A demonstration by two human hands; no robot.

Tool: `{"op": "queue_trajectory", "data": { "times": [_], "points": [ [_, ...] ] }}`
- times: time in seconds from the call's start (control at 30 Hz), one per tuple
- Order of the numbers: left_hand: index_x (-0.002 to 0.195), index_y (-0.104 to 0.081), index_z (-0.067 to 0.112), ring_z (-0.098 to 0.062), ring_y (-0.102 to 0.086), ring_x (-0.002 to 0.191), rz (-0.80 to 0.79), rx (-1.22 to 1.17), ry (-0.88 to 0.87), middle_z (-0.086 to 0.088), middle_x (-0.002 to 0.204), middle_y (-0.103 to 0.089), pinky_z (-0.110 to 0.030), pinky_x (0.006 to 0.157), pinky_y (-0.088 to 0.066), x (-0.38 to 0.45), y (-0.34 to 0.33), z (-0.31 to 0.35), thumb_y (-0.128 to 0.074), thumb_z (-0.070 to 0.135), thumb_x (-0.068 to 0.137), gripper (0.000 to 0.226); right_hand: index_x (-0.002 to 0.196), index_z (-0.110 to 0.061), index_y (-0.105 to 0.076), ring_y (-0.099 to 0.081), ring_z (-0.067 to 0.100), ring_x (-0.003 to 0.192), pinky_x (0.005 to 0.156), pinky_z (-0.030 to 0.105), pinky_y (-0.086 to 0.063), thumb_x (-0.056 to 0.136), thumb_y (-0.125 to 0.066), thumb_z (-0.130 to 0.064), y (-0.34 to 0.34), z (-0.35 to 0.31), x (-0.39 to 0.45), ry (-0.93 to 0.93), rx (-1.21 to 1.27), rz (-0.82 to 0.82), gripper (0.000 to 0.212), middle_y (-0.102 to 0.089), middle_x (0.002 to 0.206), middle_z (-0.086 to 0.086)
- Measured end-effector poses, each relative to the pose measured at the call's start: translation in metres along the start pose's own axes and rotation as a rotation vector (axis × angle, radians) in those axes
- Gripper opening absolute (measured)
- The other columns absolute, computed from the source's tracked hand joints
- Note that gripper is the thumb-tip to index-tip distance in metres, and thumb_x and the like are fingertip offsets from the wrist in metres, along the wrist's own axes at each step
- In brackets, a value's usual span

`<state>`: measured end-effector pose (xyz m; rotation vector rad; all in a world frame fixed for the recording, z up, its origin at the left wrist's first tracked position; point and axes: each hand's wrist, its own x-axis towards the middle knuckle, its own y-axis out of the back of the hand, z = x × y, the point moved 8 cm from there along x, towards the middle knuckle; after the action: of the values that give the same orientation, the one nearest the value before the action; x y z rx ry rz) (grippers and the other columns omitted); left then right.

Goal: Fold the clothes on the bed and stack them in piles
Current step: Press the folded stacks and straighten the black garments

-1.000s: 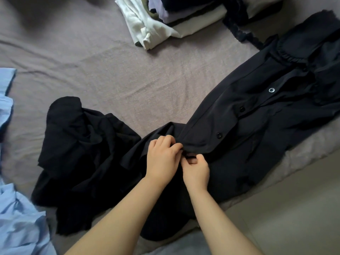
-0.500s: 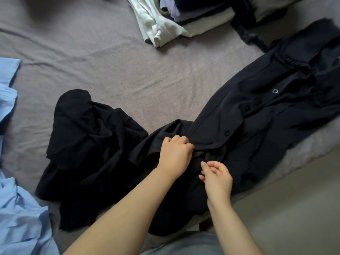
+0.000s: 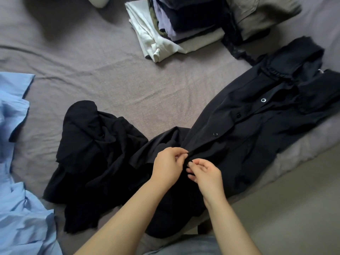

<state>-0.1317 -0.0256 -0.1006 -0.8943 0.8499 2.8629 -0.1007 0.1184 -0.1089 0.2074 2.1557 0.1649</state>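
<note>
We note the black buttoned garment (image 3: 239,137) running from near-centre to far right. Both the left hand (image 3: 170,165) and the right hand (image 3: 206,173) pinch its placket, apparently at a button.

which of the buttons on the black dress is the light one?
The ring-shaped silvery button, farthest up the black dress placket toward the collar. The two below it are black, nearer the hands.

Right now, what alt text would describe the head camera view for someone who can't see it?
Two bare hands, left hand and right hand, pinch the button placket of a black dress spread across a grey bed. A stack of folded clothes lies beyond, a crumpled black garment and a blue shirt to the left.
</note>
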Motion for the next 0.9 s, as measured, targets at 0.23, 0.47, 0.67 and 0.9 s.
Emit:
{"op": "queue_trajectory", "data": {
  "times": [0.23, 0.47, 0.67, 0.9],
  "points": [
    [0.108, -0.072, 0.017, -0.004, -0.065, 0.096, -0.159, -0.313, 0.146, 0.007, 0.100, -0.072, -0.024, 0.092, -0.050, 0.002, 0.002, -0.009, -0.056, 0.019, 0.095, 0.020, 0.082, -0.018, -0.070, -0.064, 0.011, 0.071, 0.073, 0.027, -0.055, 0.081, -0.068, -0.005, 0.009, -0.017, -0.006, 0.108, -0.150, 0.054, 0.013, -0.069, 0.075, -0.001],
    [0.107, -0.073, 0.017, -0.004, -0.067, 0.094, -0.200, -0.344, 0.139, 0.006, 0.098, -0.074, -0.028, 0.093, -0.051, 0.001, 0.001, -0.007, -0.059, 0.018, 0.094, 0.019, 0.084, -0.021, -0.074, -0.066, 0.002, 0.070, 0.072, 0.019, -0.054, 0.084, -0.069, -0.005, 0.008, -0.024, -0.012, 0.154, -0.016, 0.034, 0.017, -0.072, 0.076, -0.003],
    [0.098, -0.074, 0.021, 0.004, -0.065, 0.087, -0.065, -0.181, 0.041, 0.013, 0.090, -0.073, -0.013, 0.080, -0.047, 0.000, 0.018, 0.005, -0.060, 0.019, 0.093, 0.015, 0.081, -0.019, -0.072, -0.064, 0.004, 0.065, 0.063, 0.010, -0.049, 0.080, -0.069, -0.008, 0.017, -0.023, -0.012, 0.172, -0.237, 0.152, 0.011, -0.068, 0.069, -0.005],
    [0.104, -0.073, 0.027, -0.008, -0.067, 0.090, -0.003, 0.073, -0.078, 0.009, 0.094, -0.074, -0.031, 0.085, -0.051, -0.011, 0.014, 0.027, -0.060, 0.026, 0.091, 0.018, 0.088, -0.013, -0.069, -0.067, 0.012, 0.075, 0.071, 0.026, -0.057, 0.088, -0.061, -0.004, 0.002, -0.016, -0.005, 0.075, -0.176, 0.029, 0.012, -0.070, 0.081, 0.002]
  ]
}}
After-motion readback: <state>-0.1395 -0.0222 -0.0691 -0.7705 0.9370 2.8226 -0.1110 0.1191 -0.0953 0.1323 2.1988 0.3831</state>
